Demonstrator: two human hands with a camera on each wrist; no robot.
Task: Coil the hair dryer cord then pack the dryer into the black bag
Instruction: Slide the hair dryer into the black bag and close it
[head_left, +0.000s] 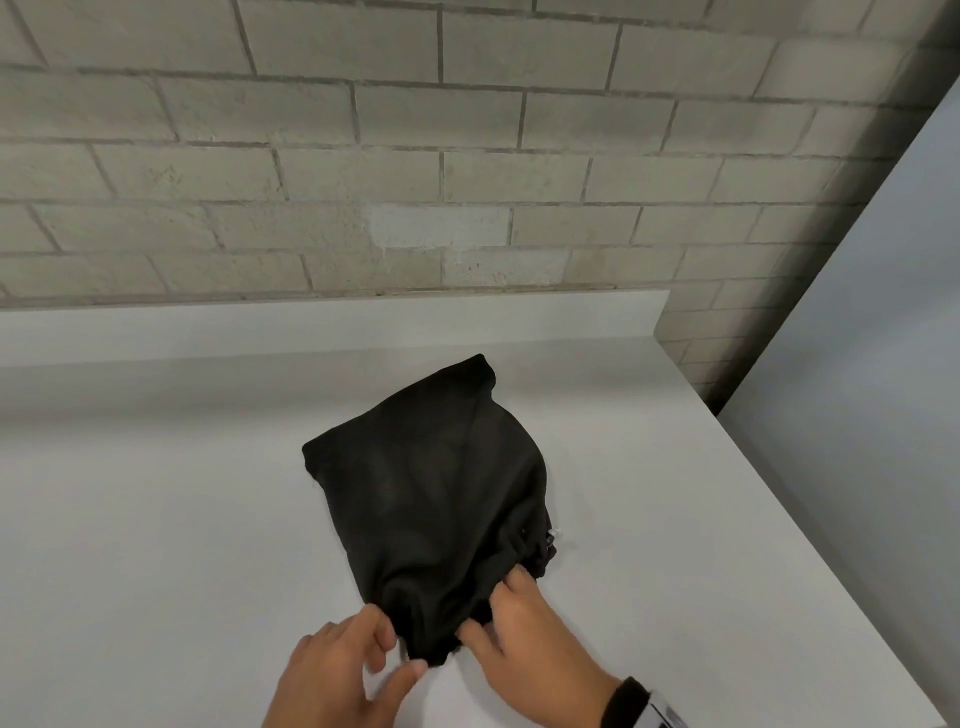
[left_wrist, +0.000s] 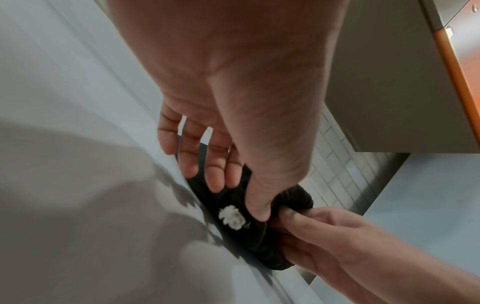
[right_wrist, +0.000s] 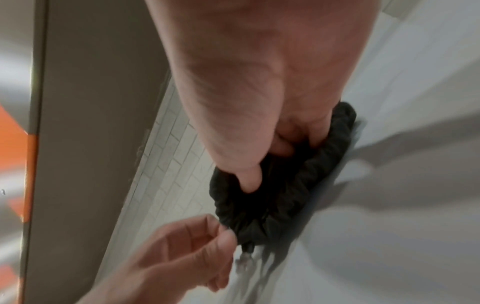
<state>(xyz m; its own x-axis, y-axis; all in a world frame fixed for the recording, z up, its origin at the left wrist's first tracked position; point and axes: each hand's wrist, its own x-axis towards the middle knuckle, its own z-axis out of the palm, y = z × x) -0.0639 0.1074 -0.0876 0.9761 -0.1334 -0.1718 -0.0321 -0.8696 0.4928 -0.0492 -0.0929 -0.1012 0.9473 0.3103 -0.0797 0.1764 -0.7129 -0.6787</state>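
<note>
The black bag lies bulging on the white counter, its gathered drawstring mouth towards me. My left hand pinches the near left corner of the mouth between thumb and fingers. In the left wrist view the left thumb digs into the gathered rim. My right hand grips the right side of the mouth, its fingers curled into the puckered cloth. A small white cord end shows at the rim. No hair dryer or cord is in view.
A low white backsplash and a pale brick wall stand behind the counter. The counter's right edge runs diagonally past a grey panel. An orange-edged cabinet shows in the left wrist view.
</note>
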